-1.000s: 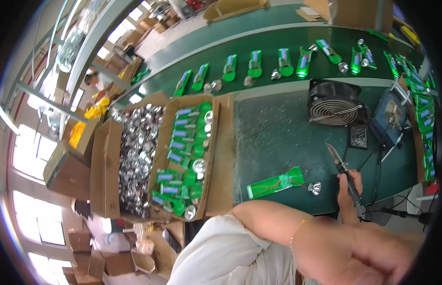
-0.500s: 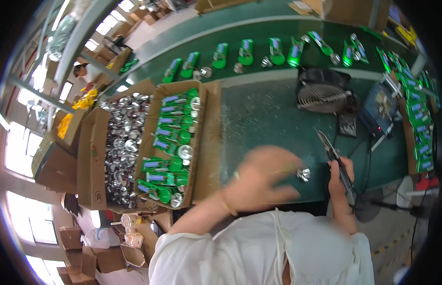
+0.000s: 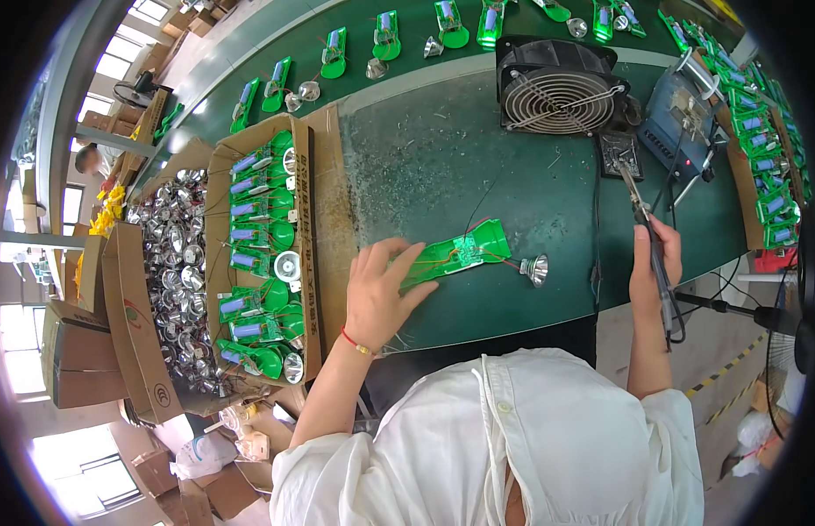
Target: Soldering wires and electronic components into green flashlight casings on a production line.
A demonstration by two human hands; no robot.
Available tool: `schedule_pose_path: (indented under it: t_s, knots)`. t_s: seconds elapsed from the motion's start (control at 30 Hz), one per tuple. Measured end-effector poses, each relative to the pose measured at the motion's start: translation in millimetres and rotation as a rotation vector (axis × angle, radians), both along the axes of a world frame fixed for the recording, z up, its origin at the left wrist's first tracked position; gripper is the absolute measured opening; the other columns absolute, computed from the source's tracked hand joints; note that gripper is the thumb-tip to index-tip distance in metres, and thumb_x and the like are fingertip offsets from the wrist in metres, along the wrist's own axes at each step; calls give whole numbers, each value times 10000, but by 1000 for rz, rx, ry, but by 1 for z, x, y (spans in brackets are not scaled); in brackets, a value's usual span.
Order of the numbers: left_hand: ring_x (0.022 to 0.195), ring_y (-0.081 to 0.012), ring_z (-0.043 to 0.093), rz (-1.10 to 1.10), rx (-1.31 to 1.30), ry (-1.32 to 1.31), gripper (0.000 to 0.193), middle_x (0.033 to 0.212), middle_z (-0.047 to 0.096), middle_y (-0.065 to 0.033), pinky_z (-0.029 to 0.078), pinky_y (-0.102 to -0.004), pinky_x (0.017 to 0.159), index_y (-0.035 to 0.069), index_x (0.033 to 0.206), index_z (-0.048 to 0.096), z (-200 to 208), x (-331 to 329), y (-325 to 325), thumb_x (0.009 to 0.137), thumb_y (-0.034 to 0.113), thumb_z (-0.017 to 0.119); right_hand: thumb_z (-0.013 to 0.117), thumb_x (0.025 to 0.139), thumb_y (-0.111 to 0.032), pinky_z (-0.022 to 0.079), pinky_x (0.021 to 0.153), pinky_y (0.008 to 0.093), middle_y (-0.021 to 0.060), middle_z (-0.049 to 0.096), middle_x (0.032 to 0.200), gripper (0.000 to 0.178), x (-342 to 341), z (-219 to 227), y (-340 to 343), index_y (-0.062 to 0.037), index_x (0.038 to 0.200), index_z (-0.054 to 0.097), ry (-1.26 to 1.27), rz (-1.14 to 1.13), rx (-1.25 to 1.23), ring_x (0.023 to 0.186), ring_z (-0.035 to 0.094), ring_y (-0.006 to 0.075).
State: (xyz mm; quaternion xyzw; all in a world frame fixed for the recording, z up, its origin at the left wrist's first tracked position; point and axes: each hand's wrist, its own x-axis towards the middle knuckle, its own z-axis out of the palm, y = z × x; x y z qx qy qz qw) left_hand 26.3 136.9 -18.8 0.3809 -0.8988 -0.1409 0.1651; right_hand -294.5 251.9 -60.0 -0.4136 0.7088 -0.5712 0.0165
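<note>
1. Left hand, centre of the frame: thumb and forefinger stand apart, straddling the left end of the green casing. Whether they press on its edges, cannot tell. Likely reason: to steady it from the end, leaving the circuit board uncovered.
2. Casing lies on the green bench at frame centre, open side up, presumably for access to board and wires. Reflector sits just right of it, seemingly tethered by wire.
3. Right hand, right of centre: fingers closed around the soldering iron, tip pointing up-frame, away from the body. Tip appears over the dark tray; contact uncertain.
4. Fan, upper right of centre, its grille facing the work area; probably for fumes.
5. Carton of casings, left of centre, probably kept within left-hand reach.
</note>
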Motion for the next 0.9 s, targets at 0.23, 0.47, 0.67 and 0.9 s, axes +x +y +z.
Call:
schedule_pose_path:
  t_s: [0.23, 0.47, 0.67, 0.9]
  knots:
    - [882, -286, 527, 140, -84, 66, 452, 1007, 540, -99, 436, -360, 746, 55, 996, 564, 3, 12, 13, 597, 144, 758, 557, 822, -33, 441, 647, 248, 119, 580, 870, 157, 50, 28, 12, 3, 962, 494, -128, 430, -13, 755, 553, 153]
    - [919, -294, 529, 120, -74, 25, 424, 1040, 534, -114, 428, -377, 785, 64, 1023, 567, 59, 48, 24, 640, 164, 719, 551, 833, -57, 433, 700, 261, 125, 549, 885, 195, 60, 17, 17, 5, 1001, 472, -144, 524, 30, 784, 540, 168]
    - [950, -299, 529, 291, -143, 0, 416, 1049, 530, -120, 435, -367, 802, 62, 1052, 561, 94, 95, 6, 671, 140, 705, 512, 860, -128, 394, 604, 202, 90, 526, 860, 166, 70, 17, -2, 2, 958, 481, -323, 390, 34, 695, 476, 94]
    - [1114, -251, 456, 765, 195, 934, 724, 1279, 370, -147, 438, -342, 840, 104, 1361, 230, 99, 161, -51, 768, 109, 645, 505, 870, -145, 397, 568, 204, 48, 560, 772, 188, 46, -18, -9, -6, 996, 501, -421, 254, 35, 629, 478, 81]
